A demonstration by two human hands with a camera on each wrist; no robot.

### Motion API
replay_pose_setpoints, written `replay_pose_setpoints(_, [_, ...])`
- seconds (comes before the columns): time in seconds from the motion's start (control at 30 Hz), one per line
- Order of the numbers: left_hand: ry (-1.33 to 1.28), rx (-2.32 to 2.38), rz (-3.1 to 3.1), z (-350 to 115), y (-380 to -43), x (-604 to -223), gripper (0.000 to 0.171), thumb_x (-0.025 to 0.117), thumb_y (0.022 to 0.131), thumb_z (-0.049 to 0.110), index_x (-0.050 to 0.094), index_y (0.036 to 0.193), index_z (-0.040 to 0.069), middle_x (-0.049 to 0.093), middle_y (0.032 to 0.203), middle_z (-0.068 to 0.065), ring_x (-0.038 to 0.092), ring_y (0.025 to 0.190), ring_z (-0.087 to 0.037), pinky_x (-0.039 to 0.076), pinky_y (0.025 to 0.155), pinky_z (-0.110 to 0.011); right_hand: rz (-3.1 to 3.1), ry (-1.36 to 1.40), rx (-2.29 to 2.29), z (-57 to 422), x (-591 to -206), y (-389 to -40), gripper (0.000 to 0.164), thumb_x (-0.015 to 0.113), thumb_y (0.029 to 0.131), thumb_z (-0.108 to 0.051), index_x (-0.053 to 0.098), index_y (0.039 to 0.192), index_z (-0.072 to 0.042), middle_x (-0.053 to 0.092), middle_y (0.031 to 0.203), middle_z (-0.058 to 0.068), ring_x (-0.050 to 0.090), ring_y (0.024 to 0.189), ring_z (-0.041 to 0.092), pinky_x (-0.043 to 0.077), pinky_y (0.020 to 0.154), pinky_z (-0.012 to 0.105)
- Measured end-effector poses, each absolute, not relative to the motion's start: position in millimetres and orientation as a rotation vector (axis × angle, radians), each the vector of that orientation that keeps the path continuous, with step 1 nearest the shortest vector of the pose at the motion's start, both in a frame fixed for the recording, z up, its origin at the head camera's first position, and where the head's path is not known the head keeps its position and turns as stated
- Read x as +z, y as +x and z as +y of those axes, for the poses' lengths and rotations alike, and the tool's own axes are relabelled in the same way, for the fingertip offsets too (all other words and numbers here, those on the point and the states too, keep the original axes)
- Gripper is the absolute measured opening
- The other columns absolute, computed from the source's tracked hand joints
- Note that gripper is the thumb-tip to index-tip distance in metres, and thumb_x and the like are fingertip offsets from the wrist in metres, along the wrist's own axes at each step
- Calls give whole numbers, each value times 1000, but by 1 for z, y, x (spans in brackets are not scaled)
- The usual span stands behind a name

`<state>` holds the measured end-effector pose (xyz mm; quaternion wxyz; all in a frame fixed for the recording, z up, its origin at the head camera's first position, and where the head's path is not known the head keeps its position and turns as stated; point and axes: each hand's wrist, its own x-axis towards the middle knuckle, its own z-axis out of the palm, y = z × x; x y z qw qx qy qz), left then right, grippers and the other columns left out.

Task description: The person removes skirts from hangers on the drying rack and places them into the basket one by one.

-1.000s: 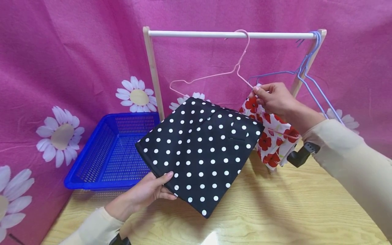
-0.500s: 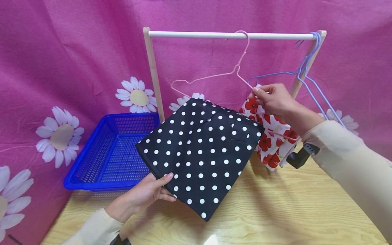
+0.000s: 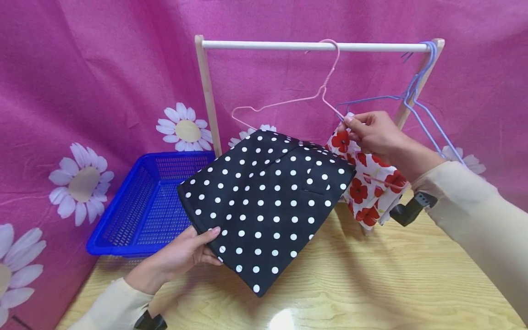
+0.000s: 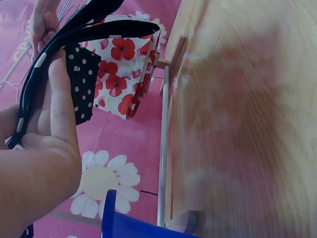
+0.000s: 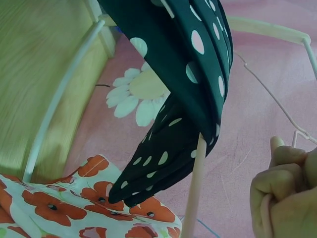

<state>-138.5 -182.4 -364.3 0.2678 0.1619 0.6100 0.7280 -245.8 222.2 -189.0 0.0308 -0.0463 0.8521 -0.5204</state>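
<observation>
A black cloth with white polka dots (image 3: 264,201) hangs folded over the lower bar of a pink wire hanger (image 3: 288,100). The hanger's hook sits on the white rail. At the cloth's lower left edge, my left hand (image 3: 181,252) grips it, thumb on top and fingers underneath. My right hand (image 3: 377,135) pinches the hanger's right shoulder. In the right wrist view, the pink bar (image 5: 195,186) runs into the fold of the cloth. Behind my right hand hangs a white cloth with red flowers (image 3: 358,192), partly hidden by the hand and the dotted cloth.
The rack's white rail (image 3: 268,45) spans two wooden posts. Blue hangers (image 3: 412,91) hang at its right end. A blue plastic basket (image 3: 165,206) stands left of the rack on the wooden table (image 3: 371,284). A pink curtain with white daisies is behind.
My left hand has shifted left, drawing the dotted cloth's lower corner with it. The right hand stays on the hanger, which has moved very slightly right in view.
</observation>
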Motion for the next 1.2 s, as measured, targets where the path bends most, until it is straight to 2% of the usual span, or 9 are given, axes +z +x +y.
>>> replay_pose_setpoints(0.27, [433,1928,1761,-182,-137,-359,42,46,109,31,41,143,6,76,110,9,75,97,-10,58,93,-34,2621,-141,-1596,218,-186,-241,35,50,106,-32,71,78,-29,50,61,-9,33,51,4,28,43,21])
replay_pose_setpoints(0.37, [361,1924,1842,-176,-139,-359,48,46,108,32,36,148,7,73,117,11,71,106,-7,54,101,-38,2628,-152,-1586,219,-186,-240,36,50,107,-31,71,77,-29,50,61,-9,34,51,3,29,43,21])
replay_pose_setpoints(0.47, [267,1973,1859,-167,-141,-359,44,49,107,28,37,147,13,70,121,14,66,114,-3,46,108,-35,2648,-151,-1569,220,-186,-240,37,50,107,-32,71,76,-31,50,61,-10,35,52,4,30,45,21])
replay_pose_setpoints(0.57, [138,2106,1786,-158,-143,-357,36,49,107,24,40,141,18,70,117,15,65,112,-1,46,105,-28,2645,-157,-1569,221,-186,-241,36,50,107,-32,71,77,-31,49,62,-9,36,53,5,30,46,22])
replay_pose_setpoints(0.63, [45,2198,1716,-152,-145,-356,32,48,108,27,41,138,20,72,111,17,68,107,-1,51,97,-24,2637,-165,-1575,221,-187,-242,36,49,107,-31,71,78,-30,49,62,-9,35,54,5,29,45,22])
replay_pose_setpoints(0.7, [-29,2274,1660,-147,-147,-355,31,46,108,31,42,136,18,73,107,15,70,100,-2,56,87,-23,2630,-169,-1585,222,-188,-242,36,49,107,-31,72,79,-29,48,62,-8,35,53,6,29,44,22])
replay_pose_setpoints(0.8, [-52,2301,1651,-144,-149,-357,30,46,108,33,43,134,16,74,101,13,73,93,-3,58,79,-23,2651,-162,-1589,222,-189,-242,37,49,107,-30,72,78,-29,48,61,-8,35,53,6,29,44,22])
replay_pose_setpoints(0.93, [-4,2285,1652,-143,-146,-364,24,46,108,26,44,130,16,74,100,13,73,92,-4,59,79,-24,2683,-139,-1586,220,-189,-241,36,50,107,-31,71,79,-28,49,60,-7,36,55,6,31,46,21])
replay_pose_setpoints(1.2, [66,2234,1611,-139,-131,-381,21,51,107,25,48,127,17,75,105,13,73,97,-4,60,85,-27,2736,-95,-1569,213,-191,-241,30,50,106,-32,72,93,-17,49,63,-8,38,57,7,33,47,22])
